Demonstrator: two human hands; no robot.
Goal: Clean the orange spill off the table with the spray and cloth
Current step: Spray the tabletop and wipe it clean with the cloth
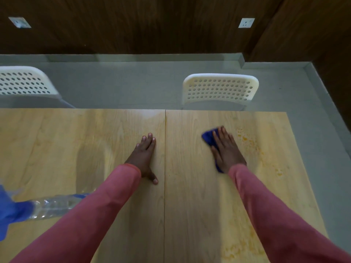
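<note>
Dim, even indoor light with a slightly yellow cast. The wooden wall [152, 25] at the back is dark, nearly without detail. A pale sheen lies on the table [114, 149] near its far edge, with a soft dark reflection left of the left hand [145, 156]. The wide lens bends straight lines near the borders. The spray bottle [38, 207] at the left edge is smeared and out of focus; the cloth [209, 138] is slightly blurred.
</note>
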